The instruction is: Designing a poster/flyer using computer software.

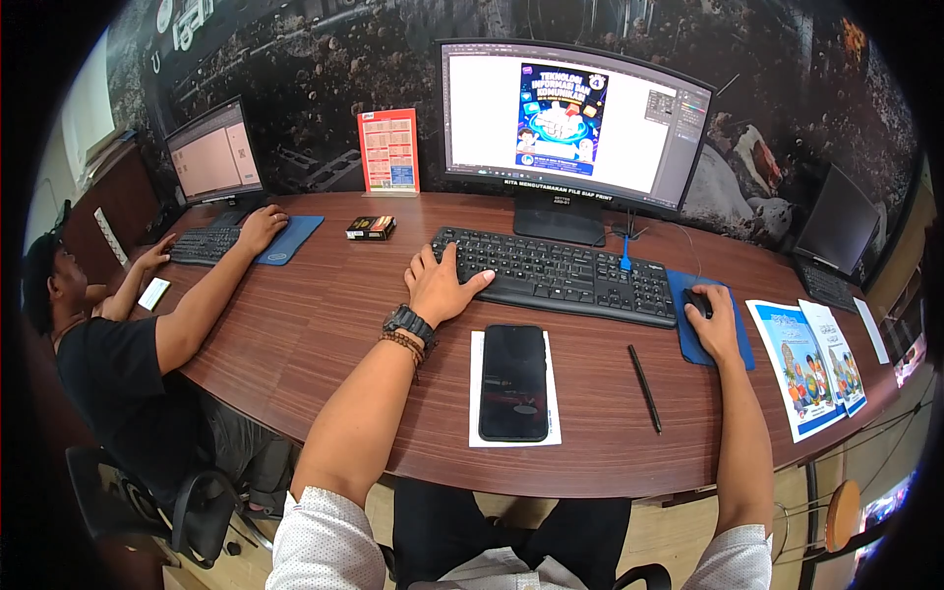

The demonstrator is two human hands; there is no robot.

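My left hand (442, 284) rests on the left end of a black keyboard (565, 278), its fingers spread over the keys and the thumb stretched out to the right. A dark watch (408, 323) and a beaded bracelet (405, 346) circle that wrist. To the right, my right hand (716, 324) is wrapped round a black computer mouse (697, 303) on a blue mouse pad (744, 344). Behind the keyboard stands a wide monitor (482, 118) displaying a dark blue poster design in an editing window. Between my forearms a black phone (515, 383) lies on white paper (476, 393).
A black pen (644, 388) lies right of the phone. Printed booklets (795, 369) sit at the table's right edge. A small dark box (371, 228) and a red-framed sign (389, 152) stand further back. At left, a co-worker (118, 364) uses another keyboard (205, 245) and monitor (214, 152).
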